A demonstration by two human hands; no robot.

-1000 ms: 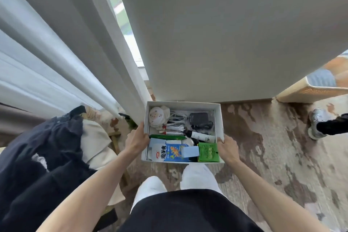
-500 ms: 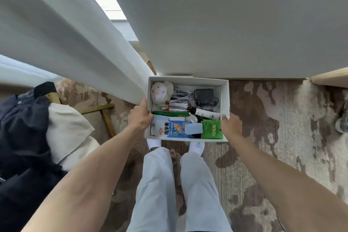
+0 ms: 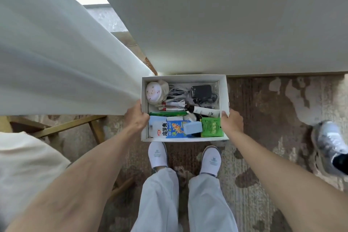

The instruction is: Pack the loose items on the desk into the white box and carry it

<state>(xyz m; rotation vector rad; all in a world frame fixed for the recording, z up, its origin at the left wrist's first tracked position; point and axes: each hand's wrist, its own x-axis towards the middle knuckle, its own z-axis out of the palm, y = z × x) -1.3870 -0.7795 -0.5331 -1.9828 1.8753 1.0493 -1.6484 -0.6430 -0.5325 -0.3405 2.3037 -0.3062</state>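
**Packed box being carried in both hands**

The box (image 3: 183, 77) is hanging over the rug (image 3: 273, 111), just ahead of the person's slippers (image 3: 157, 154). It is sitting level, which is probably stopping the load from sliding. The left hand (image 3: 136, 118) is gripping the wall at nine o'clock and the right hand (image 3: 232, 121) the wall at three o'clock, each curling round the rim. Opposite holds are likely balancing the weight. Inside the box, a charger (image 3: 201, 91) is lying at one o'clock, a pouch (image 3: 155, 92) at eleven, a snack pack (image 3: 169, 131) at seven and a green packet (image 3: 211, 127) at five. A curtain (image 3: 56, 62) is hanging just beside the box at ten o'clock. Packing is looking finished, and carrying seems to be the step in hand.
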